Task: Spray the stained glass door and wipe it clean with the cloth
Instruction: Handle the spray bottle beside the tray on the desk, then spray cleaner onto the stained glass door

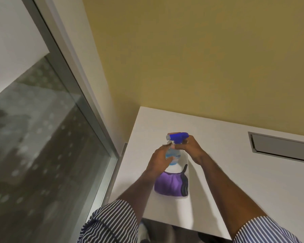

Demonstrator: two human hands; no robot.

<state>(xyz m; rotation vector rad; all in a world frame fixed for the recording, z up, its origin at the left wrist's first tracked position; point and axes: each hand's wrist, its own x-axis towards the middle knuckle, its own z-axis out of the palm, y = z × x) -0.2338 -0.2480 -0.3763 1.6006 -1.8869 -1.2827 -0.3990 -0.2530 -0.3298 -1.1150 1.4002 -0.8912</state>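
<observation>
While both hands clasp the spray bottle (174, 155) at lower centre, left hand (159, 159) wraps its body, right hand (189, 149) its neck. Aim the nozzle (168, 137) squarely at the glass door (42, 146) (cloth (168, 185) waits below).

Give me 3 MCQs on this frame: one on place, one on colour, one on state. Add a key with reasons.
1. Where does the cloth lie?
A. On the white table, just nearer the person than the bottle
B. Draped over the door frame
C. In the right hand

2. What colour is the bottle's spray head?
A. Red
B. Blue
C. Green

3. What are the hands doing?
A. Both hang free of everything
B. Left hand wipes the glass
C. Both are on the bottle

Key:
1 A: the purple cloth rests on the table, nearer the person than the bottle, in no hand.
2 B: the head and nozzle are blue.
3 C: the left hand wraps the clear body and the right hand holds the neck under the head; the glass door is untouched.
</observation>
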